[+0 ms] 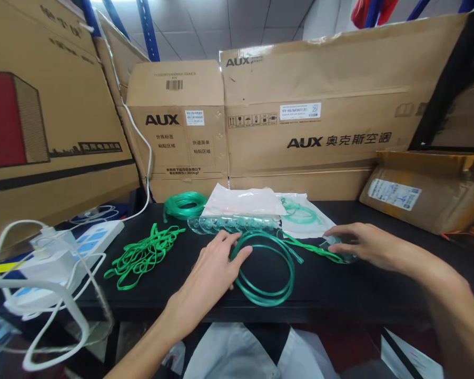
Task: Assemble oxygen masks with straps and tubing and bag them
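Observation:
My left hand [221,263] is at the left side of a coil of green tubing [291,263] on the black table. Its thumb and fingers are around the coil's left edge, partly hiding it. My right hand [357,242] has thumb and fingers around a clear plastic oxygen mask [349,258], mostly hidden by the hand. A green elastic strap [312,247] runs left from the mask towards the coil. Behind the coil lies a row of nested clear plastic masks [237,224].
A heap of green elastic straps [144,255] and a thicker coil of green tubing [185,204] lie left. White packets [243,201] lie behind the masks; one packet [314,223] shows green tubing. A power strip [98,237] with white cables is far left. Cardboard boxes [300,152] wall the back.

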Demonstrator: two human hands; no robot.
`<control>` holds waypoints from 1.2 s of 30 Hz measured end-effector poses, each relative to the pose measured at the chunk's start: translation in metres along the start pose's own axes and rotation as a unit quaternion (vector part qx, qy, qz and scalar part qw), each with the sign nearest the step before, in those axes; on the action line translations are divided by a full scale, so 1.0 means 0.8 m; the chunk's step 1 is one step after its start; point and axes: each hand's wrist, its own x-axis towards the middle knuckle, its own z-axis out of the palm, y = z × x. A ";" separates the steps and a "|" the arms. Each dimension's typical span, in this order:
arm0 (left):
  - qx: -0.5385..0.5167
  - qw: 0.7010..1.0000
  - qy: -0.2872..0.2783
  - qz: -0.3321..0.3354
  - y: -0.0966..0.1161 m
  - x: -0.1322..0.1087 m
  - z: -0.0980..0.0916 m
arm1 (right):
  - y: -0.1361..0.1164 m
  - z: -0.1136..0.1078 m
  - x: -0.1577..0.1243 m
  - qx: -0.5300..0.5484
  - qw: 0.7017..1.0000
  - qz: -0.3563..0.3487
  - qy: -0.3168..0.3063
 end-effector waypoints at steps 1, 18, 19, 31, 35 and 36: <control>0.046 0.999 0.022 0.016 -0.003 -0.002 -0.001 | -0.006 -0.001 0.000 -0.007 1.000 -0.013 0.018; 0.171 0.982 -0.084 0.019 -0.005 0.030 -0.020 | -0.128 0.094 -0.011 -0.066 0.990 -0.117 0.036; 0.144 0.985 -0.095 0.018 -0.009 0.031 -0.018 | -0.129 0.094 -0.011 -0.064 0.992 -0.109 0.027; 0.088 0.976 -0.140 0.143 -0.026 0.024 -0.023 | -0.159 0.071 -0.010 -0.011 0.997 -0.070 -0.039; 0.076 0.970 -0.152 0.174 -0.036 0.024 -0.024 | -0.142 0.069 -0.002 0.005 0.995 -0.092 -0.035; 0.072 0.970 -0.152 0.177 -0.036 0.024 -0.024 | -0.138 0.069 -0.001 0.010 0.995 -0.098 -0.035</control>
